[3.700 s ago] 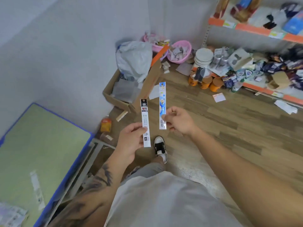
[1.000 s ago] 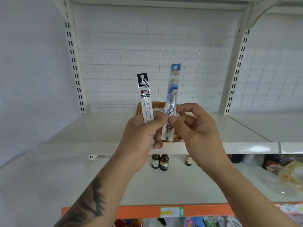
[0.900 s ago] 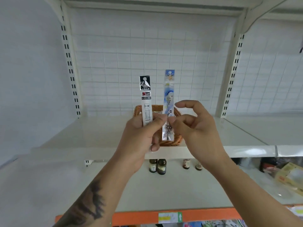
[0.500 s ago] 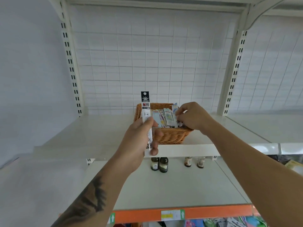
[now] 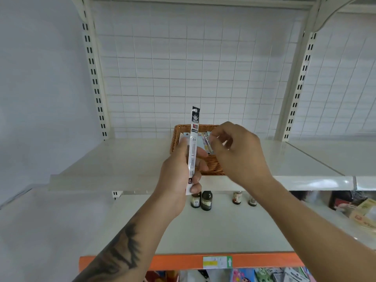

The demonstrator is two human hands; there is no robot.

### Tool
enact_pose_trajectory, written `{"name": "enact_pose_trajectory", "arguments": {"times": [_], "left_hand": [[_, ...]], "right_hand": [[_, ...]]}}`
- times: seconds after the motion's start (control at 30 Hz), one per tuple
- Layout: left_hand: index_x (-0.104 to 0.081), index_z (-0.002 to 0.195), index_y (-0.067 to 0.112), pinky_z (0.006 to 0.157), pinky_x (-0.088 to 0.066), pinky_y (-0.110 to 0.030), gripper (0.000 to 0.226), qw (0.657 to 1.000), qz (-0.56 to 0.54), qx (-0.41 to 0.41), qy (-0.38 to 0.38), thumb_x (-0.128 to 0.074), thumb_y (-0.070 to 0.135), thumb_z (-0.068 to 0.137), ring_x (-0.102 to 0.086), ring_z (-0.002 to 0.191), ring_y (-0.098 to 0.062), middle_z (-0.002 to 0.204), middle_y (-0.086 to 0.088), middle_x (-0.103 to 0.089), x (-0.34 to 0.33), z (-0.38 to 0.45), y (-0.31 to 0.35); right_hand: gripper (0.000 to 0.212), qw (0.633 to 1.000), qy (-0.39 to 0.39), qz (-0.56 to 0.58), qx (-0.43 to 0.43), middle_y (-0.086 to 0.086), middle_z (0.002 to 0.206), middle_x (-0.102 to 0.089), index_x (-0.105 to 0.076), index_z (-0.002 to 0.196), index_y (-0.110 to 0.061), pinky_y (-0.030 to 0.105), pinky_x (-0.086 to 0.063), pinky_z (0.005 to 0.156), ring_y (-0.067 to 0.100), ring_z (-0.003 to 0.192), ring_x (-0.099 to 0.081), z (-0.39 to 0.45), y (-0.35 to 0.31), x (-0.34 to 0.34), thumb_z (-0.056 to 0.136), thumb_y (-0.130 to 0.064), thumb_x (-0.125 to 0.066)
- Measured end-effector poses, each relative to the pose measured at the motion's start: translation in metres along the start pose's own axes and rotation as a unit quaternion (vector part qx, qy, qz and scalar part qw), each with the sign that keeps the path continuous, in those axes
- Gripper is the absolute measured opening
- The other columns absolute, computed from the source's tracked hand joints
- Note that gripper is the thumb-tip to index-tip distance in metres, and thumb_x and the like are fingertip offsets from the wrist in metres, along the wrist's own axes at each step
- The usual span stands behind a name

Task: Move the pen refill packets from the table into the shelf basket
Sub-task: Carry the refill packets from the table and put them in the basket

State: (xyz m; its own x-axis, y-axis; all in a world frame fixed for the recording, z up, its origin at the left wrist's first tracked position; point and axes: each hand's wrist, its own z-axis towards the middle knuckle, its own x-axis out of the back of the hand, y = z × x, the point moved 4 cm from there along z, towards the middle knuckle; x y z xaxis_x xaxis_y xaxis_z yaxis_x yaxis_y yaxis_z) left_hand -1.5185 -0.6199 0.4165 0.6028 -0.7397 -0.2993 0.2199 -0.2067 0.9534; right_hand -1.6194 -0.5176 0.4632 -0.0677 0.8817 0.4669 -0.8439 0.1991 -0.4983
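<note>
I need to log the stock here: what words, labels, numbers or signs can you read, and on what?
No text is readable.
Refill packet in the left hand: print too blurred.
Shelf-edge tag: a white up arrow on green; its print is unreadable.
Small bottles: labels too small.

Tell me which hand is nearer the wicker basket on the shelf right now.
Right. The right hand hangs loosely curled over the wicker basket, at its packets. The left hand is in front of the basket, gripping the white refill packet upright.
</note>
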Motion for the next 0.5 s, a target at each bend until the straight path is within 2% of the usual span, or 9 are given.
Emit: {"name": "enact_pose_trajectory", "arguments": {"times": [0.07,0.17,0.23,0.33,0.4,0.5], "left_hand": [[-0.07,0.089,0.014,0.048,-0.028,-0.027,0.036,1.0,-0.016,0.001,-0.001,-0.052,0.04,0.104,-0.039,0.05,-0.017,0.069,-0.005,-0.059,-0.003,0.0,-0.001],[-0.067,0.086,0.011,0.056,-0.038,-0.032,0.02,0.999,-0.026,0.002,-0.022,-0.055,0.022,0.098,-0.05,0.066,-0.024,0.078,-0.013,-0.057,-0.008,-0.003,-0.005],[-0.066,0.088,0.011,0.07,-0.044,-0.037,0.016,0.999,-0.04,0.003,-0.031,-0.055,0.02,0.098,-0.055,0.075,-0.024,0.08,-0.01,-0.059,-0.01,-0.006,-0.007],[-0.067,0.089,0.015,0.076,-0.045,-0.036,0.016,0.998,-0.057,-0.004,-0.035,-0.057,0.019,0.101,-0.058,0.078,-0.021,0.081,-0.004,-0.063,-0.011,-0.011,-0.009],[-0.071,0.09,0.016,0.079,-0.046,-0.037,0.02,0.998,-0.047,-0.018,-0.041,-0.057,0.021,0.103,-0.063,0.084,-0.021,0.087,-0.004,-0.07,-0.012,-0.015,-0.009],[-0.074,0.098,0.013,0.067,-0.051,-0.031,0.025,0.996,0.009,-0.086,-0.008,-0.054,0.025,0.106,-0.069,0.082,-0.018,0.092,-0.006,-0.076,-0.011,-0.023,-0.004]], "right_hand": [[0.006,0.998,0.013,0.061,0.028,-0.013,0.079,-0.067,-0.07,0.093,-0.026,0.022,-0.049,0.065,0.007,0.074,-0.062,-0.022,-0.01,0.002,0.096,-0.021,-0.067],[0.005,0.993,0.023,0.091,0.074,-0.014,0.078,-0.067,-0.071,0.097,-0.021,0.029,-0.052,0.062,0.008,0.073,-0.063,-0.058,-0.013,-0.006,0.098,-0.02,-0.065],[0.008,0.992,0.047,0.061,0.103,-0.013,0.086,-0.067,-0.07,0.102,-0.021,0.035,-0.051,0.06,0.007,0.077,-0.059,-0.077,-0.009,-0.015,0.097,-0.023,-0.064],[0.01,0.99,0.08,0.032,0.111,-0.013,0.093,-0.066,-0.068,0.106,-0.021,0.037,-0.051,0.06,0.009,0.082,-0.057,-0.088,0.0,-0.021,0.096,-0.023,-0.065],[0.014,0.989,0.088,0.028,0.118,-0.012,0.093,-0.066,-0.068,0.109,-0.02,0.033,-0.051,0.061,0.009,0.082,-0.057,-0.089,0.002,-0.021,0.095,-0.019,-0.066],[0.019,0.99,0.071,0.052,0.112,-0.015,0.09,-0.066,-0.069,0.113,-0.02,0.023,-0.049,0.064,0.004,0.079,-0.057,-0.083,0.001,-0.018,0.094,-0.018,-0.068]]}}
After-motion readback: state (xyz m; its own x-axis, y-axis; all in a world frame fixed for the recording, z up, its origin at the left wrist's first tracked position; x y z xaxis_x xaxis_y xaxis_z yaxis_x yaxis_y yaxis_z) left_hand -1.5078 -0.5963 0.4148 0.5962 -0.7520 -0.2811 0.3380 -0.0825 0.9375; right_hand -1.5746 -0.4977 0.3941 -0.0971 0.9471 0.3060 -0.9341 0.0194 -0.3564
